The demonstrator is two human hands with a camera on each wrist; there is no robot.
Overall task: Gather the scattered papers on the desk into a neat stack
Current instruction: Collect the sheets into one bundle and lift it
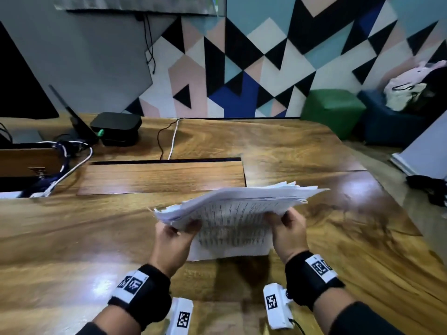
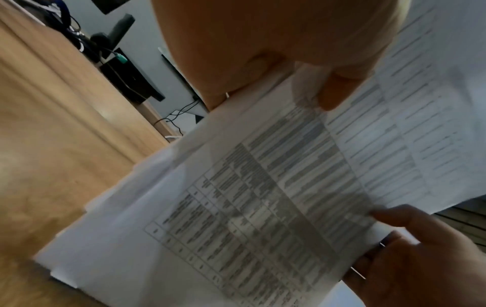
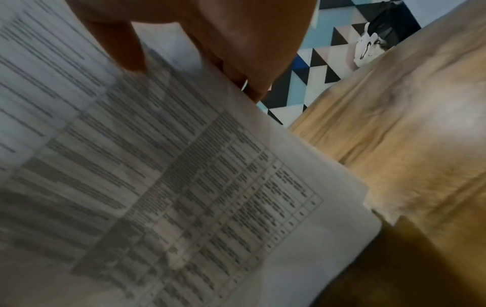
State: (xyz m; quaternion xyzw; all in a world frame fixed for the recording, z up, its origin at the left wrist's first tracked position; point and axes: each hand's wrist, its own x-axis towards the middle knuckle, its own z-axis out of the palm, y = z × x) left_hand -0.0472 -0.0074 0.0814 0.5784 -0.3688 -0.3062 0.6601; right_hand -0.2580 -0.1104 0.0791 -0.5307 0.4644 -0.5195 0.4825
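A thick bundle of white printed papers stands on its lower edge on the wooden desk, tilted away from me. My left hand grips its left side, thumb on the near face. My right hand grips the right side the same way. The sheets' top edges are uneven and fan out to the right. In the left wrist view the papers show a printed table, with my left hand pinching the top and the right hand's fingers at the lower right. In the right wrist view my right hand pinches the papers.
A black box, cables and a tilted tablet sit at the desk's back left. A closed wooden hatch lies flush in the desk beyond the papers. A green stool and a blue seat stand past the desk's right corner.
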